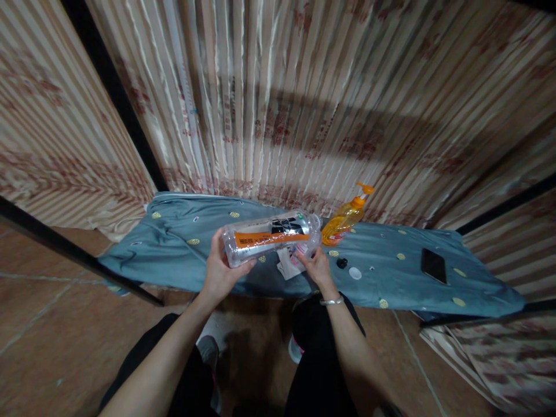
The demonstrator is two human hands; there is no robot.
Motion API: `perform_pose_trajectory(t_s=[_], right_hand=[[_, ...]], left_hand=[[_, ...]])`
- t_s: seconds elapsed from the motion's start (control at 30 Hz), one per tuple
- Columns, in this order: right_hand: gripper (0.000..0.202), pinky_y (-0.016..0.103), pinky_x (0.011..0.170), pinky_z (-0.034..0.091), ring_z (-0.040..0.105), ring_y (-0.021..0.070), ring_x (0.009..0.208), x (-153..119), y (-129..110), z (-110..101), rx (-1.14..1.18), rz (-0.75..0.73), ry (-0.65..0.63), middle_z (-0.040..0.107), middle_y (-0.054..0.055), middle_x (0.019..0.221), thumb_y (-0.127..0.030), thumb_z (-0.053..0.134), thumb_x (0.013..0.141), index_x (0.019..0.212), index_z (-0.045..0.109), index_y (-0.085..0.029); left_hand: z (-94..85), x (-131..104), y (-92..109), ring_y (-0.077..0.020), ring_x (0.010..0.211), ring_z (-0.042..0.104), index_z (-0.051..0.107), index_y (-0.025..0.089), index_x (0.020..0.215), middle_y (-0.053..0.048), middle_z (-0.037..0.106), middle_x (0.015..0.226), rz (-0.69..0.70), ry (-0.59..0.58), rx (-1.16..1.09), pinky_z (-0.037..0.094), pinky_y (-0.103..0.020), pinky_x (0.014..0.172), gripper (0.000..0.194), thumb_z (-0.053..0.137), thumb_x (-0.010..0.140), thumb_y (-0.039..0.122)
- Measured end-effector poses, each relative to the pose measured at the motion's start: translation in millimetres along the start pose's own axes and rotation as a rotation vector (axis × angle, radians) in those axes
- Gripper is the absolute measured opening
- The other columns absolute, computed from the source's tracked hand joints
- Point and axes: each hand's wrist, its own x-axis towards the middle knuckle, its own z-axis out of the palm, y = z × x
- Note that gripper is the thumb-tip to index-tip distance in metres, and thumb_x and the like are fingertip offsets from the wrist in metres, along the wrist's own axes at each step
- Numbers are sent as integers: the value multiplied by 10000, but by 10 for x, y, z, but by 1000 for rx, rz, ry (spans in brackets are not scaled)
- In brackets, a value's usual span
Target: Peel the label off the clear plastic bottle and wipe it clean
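A large clear plastic bottle (249,248) with an orange and silver label lies sideways between my hands, above the bed. My left hand (221,269) is wrapped around its base. Around the neck end at the right, my right hand (316,267) grips the bottle, a bangle on the wrist. The bottle's mouth points right and shows no cap. Beneath it lies a white packet or tissue (289,267), partly hidden by the bottle. Just beyond the neck stands a pump bottle (343,223) of yellow-orange liquid, looking tilted in this view.
A small black cap-like piece (341,263) and a white disc (355,273) lie right of my right hand. Farther right is a black phone (433,266). Blue patterned cloth (174,237) covers the bed. Dark posts (117,98) and pleated curtains (260,75) surround it.
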Motion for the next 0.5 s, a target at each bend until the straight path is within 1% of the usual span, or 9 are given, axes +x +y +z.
perform_pose_trajectory(t_s=[0.1,0.2,0.5], right_hand=[[518,321,679,455,640,237,766,2,9,4,0,-24,3,693,81,856,-590,668,683,975,579,-171],[514,318,664,450,634,236,750,-5,-1,-3,2,-17,3,688,75,834,-592,669,679,963,575,-175],[516,311,638,434,621,228,706,-19,-27,-16,-5,-3,-3,675,58,797,-614,660,675,942,569,-183]], left_hand=[[-12,-5,-5,-273,1041,659,391,189,1296,-129,595,1223,0,-19,31,569,-398,853,885,829,591,492],[-20,-9,-13,-280,1054,653,378,190,1315,-128,594,1226,1,-27,56,562,-406,866,895,819,604,505],[-12,-4,-21,-294,1089,637,380,187,1317,-132,588,1234,12,-28,37,540,-429,904,897,816,601,505]])
